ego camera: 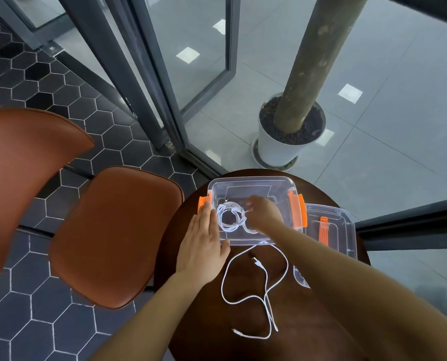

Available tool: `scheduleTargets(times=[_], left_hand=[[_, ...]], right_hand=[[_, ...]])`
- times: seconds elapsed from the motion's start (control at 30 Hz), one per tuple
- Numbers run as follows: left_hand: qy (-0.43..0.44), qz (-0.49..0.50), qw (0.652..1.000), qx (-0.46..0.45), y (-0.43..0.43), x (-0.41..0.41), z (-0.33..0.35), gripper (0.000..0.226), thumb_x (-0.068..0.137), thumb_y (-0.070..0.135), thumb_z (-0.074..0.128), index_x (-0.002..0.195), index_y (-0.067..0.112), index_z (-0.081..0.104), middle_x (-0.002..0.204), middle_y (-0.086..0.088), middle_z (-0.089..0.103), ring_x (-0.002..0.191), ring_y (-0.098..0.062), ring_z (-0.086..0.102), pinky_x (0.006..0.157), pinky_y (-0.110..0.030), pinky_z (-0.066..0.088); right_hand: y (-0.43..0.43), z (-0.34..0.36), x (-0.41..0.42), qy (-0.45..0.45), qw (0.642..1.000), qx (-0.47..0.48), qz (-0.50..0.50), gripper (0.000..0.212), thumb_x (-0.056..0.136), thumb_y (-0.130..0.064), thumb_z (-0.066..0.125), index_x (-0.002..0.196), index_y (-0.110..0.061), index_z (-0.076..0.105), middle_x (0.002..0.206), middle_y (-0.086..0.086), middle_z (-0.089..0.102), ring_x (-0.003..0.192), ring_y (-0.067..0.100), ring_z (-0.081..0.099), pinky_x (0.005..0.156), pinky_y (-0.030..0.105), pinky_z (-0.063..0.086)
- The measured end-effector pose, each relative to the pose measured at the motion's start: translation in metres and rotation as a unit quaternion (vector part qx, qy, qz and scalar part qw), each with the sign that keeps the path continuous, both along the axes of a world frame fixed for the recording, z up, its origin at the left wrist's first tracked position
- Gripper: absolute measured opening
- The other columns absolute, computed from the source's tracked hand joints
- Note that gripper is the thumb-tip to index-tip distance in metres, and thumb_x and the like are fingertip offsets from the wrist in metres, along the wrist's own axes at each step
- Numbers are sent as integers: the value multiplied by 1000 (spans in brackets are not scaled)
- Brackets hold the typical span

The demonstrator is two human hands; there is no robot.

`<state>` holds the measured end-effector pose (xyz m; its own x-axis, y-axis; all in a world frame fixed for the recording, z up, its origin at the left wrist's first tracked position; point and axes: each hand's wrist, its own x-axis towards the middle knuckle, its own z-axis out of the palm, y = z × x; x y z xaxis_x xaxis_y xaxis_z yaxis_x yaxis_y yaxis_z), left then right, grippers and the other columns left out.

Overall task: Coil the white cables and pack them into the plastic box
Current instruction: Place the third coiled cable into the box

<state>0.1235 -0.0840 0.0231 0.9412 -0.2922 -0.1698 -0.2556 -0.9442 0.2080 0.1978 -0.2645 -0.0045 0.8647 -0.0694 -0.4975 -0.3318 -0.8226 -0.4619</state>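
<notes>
Right hand (260, 211) reaches down into the clear plastic box (253, 185), fingers curled loosely over the right edge of the coiled white cable (230, 214) — cannot tell whether it actually pinches the coil or only touches it. Left hand (201, 243) lies flat and spread, palm down, fingers together, pressed against the box's left wall just below the orange latch (203, 203), holding nothing. The coil sits on the box floor in the left near part, several loops stacked in a rough ring. A second orange latch (298, 209) is on the box's right side. Box stands on a round dark bench (191, 321), toward its far edge. Just in front of the box a loose white cable (265, 287) lies uncoiled on the bench in wide bends, plug ends near the bench's middle and near edge. Clear lid (342, 225) with an orange handle lies right of the box, partly under the right forearm. Brown chair (113, 230) stands left of the bench — a white plant pot (277, 149) stands on the floor beyond.
</notes>
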Motion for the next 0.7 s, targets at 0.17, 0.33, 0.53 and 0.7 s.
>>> scheduleTargets(times=[0.17,0.33,0.53,0.7], left_hand=[[11,-1,1000,-9,-2,1,6,70,93,37,57,150,8,31,166,-15,6,148,-27,26,117,-38,34],[-7,3,1000,-26,-9,-12,21,66,92,34,60,149,9,37,161,-16,23,148,-28,29,117,-38,35],[-43,17,993,-106,-13,-53,31,47,88,22,66,131,14,51,136,-9,50,119,-24,55,88,-32,54],[5,29,994,-102,-12,-95,8,35,85,22,67,119,15,60,115,-1,53,100,-17,57,74,-24,51]], right_hand=[[-13,26,-14,-38,997,55,-48,33,91,-3,54,118,-14,71,120,1,71,104,22,67,83,25,52],[-26,50,-46,-78,965,182,-171,22,92,-10,62,110,-16,71,94,1,75,77,17,71,75,33,61],[-47,69,-109,-98,933,254,-236,10,94,-13,62,95,-18,71,65,0,69,54,13,62,56,27,55],[-57,30,-166,-9,949,201,-244,14,90,-15,64,82,-24,69,59,-1,66,50,14,60,58,39,57]])
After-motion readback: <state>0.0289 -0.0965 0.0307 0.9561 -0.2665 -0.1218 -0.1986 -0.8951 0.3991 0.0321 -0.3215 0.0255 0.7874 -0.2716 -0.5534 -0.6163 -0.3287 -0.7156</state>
